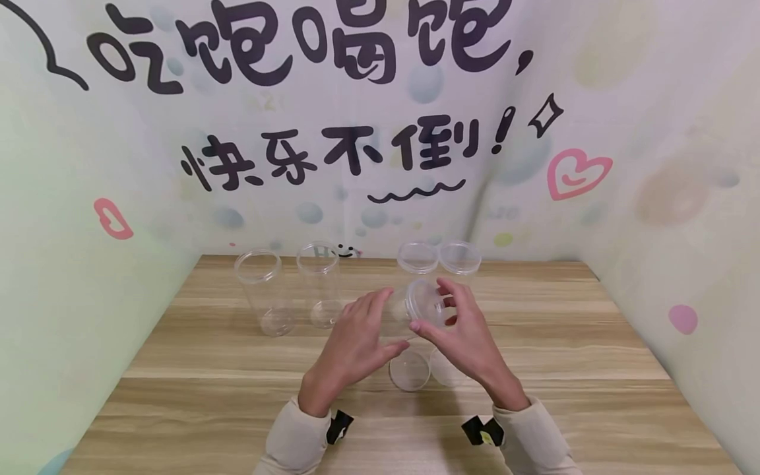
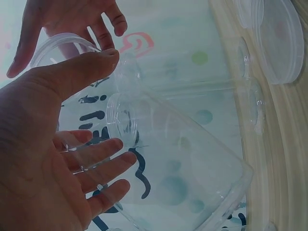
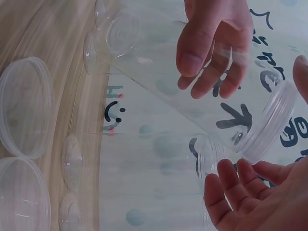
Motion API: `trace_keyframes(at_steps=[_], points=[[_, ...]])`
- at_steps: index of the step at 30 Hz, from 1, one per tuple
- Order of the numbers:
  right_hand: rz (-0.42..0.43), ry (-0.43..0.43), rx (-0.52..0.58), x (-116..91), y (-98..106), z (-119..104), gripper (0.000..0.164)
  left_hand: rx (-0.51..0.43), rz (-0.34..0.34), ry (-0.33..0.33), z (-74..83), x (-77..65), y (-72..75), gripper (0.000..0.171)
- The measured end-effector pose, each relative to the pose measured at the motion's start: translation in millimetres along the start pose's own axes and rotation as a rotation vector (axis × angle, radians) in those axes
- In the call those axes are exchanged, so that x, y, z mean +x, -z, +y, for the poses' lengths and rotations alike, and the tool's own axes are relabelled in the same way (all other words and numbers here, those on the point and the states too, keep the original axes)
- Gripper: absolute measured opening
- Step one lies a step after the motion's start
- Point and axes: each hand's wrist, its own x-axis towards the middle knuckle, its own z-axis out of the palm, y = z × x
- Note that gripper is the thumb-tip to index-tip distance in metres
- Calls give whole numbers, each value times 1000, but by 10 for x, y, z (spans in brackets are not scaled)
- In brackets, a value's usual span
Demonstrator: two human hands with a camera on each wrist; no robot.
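Both hands share a clear plastic jar [image 1: 394, 318], tilted on its side above the table. My left hand [image 1: 359, 336] holds the jar's body, thumb on the near side and fingers behind, seen through the clear wall in the left wrist view. My right hand [image 1: 466, 333] has thumb and fingers around the clear lid [image 3: 272, 122] at the jar's mouth end. Below the hands, two round clear lids lie on the table: one lid [image 1: 410, 371] shows well, the other lid [image 1: 446, 369] is partly covered by my right hand.
Two tall clear jars, a left jar [image 1: 264, 290] and a second jar [image 1: 320, 284], stand upright at the back left of the wooden table [image 1: 196, 389]. Behind the hands stand two more, a jar [image 1: 417, 258] and its neighbour jar [image 1: 460, 258]. A printed wall backdrop [image 1: 332, 99] rises behind the table.
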Motion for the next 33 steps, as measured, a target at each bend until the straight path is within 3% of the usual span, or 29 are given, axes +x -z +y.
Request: trace_keyframes(at_steps=[6,22,33], points=[[12,-3,13,7,2,-5,71,-3,-6,3,12,6,1,83],[-8,100,82,3,38,13,73,-25,-18,17,-10,6,3,84],[-43,106,77,-1,50,11,71,-34,-17,18,-21,4,0,84]])
